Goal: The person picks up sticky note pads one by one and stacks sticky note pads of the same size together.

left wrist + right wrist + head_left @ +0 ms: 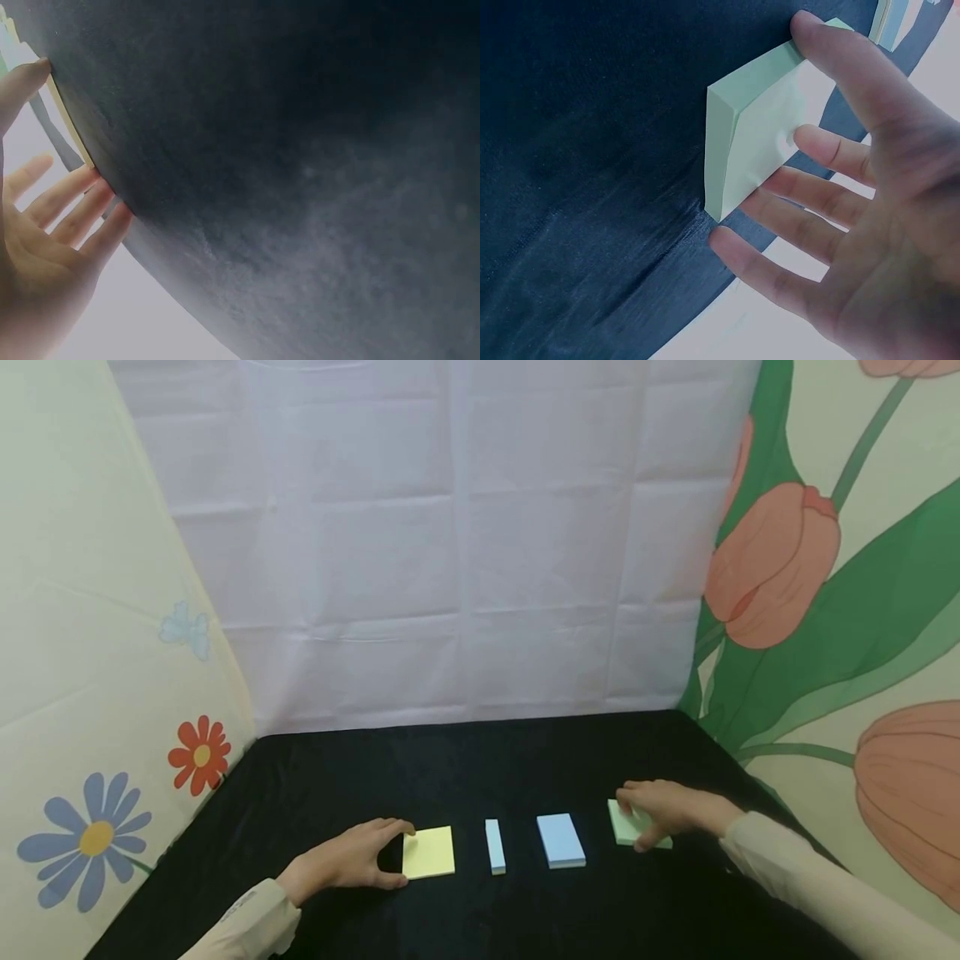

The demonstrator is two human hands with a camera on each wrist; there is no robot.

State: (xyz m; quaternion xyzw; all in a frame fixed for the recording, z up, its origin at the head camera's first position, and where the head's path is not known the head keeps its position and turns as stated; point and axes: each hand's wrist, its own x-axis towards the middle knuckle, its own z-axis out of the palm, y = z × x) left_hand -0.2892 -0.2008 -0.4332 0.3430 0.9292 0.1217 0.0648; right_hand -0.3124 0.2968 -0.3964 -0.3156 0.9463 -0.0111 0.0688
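Observation:
A square yellow sticky note pad [431,853] lies on the black cloth. My left hand [352,857] grips it by its left side, thumb at the near corner and fingertips at the far one; the left wrist view catches only its thin edge. Farther right, my right hand [663,810] holds a light green sticky note pad [761,124]. In the right wrist view the thumb presses one edge, the index finger bends over the top face and other fingertips meet the opposite edge. The little finger stands off the pad's corner.
Between the hands lie a narrow pale blue pad [495,846] and a wider blue sticky note pad [560,840]. Black cloth [450,768] covers the table. A white sheet [450,543] hangs behind it, with flower-printed curtains [795,693] at both sides.

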